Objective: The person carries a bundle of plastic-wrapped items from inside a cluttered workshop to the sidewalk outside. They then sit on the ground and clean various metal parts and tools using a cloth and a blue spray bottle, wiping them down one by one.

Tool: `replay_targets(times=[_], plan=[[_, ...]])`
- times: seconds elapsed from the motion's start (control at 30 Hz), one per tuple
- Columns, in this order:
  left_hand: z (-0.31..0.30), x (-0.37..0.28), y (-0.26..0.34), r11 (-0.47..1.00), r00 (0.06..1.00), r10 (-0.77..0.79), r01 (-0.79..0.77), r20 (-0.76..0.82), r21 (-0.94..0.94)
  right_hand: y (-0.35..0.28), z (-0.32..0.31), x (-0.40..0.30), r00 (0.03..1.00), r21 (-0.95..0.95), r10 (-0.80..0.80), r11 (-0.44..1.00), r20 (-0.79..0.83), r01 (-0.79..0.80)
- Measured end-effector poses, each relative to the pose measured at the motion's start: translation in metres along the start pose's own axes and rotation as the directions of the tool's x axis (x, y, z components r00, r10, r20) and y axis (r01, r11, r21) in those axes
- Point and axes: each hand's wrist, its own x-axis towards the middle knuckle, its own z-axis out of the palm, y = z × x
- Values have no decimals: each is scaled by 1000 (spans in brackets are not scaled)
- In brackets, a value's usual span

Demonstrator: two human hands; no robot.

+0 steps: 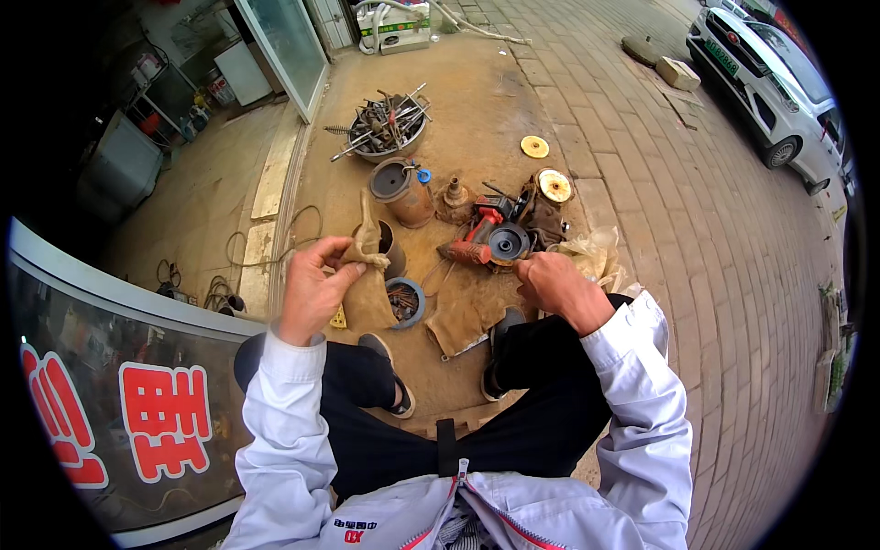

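Observation:
My left hand (317,285) pinches a tan cloth (371,292) between thumb and fingers; one end sticks up and the rest hangs down. Behind the cloth stands a rusty metal cylinder (393,251). A grey-blue bowl of bolts or screws (405,302) sits just right of it. On the other side, my right hand (564,285) is curled with its back towards me, and whether it holds anything is hidden. Just beyond its fingers is a dark round pump part (509,242). A red cordless power tool (474,244) lies against that part.
A metal basin heaped with tools (388,127) stands farther off. Nearer are a rusty motor housing (402,192), a flanged metal part (454,201) and a yellow disc (535,146). A brown cloth (471,316) lies between my feet. Plastic sheeting (595,258) is at right; a glass door (285,51) stands left.

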Motion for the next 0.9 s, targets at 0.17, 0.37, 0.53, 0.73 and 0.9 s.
replay_targets(times=[0.17, 0.37, 0.53, 0.73, 0.9], plan=[[62, -76, -22, 993, 977, -103, 91, 186, 72, -22, 12, 9, 998, 79, -58, 995, 11, 57], [122, -108, -80, 981, 958, -145, 106, 248, 162, -28, 15, -2, 996, 80, -25, 997, 91, 18], [148, -127, -127, 946, 925, -182, 72, 333, 316, -22, 23, -5, 977, 93, 7, 995, 211, -27], [155, -122, -150, 899, 789, -348, 129, 506, 418, -28, 16, 4, 992, 156, -68, 986, 110, 51], [166, -127, -173, 889, 719, -398, 150, 570, 432, -39, 8, 17, 977, 124, -57, 992, 205, 31]])
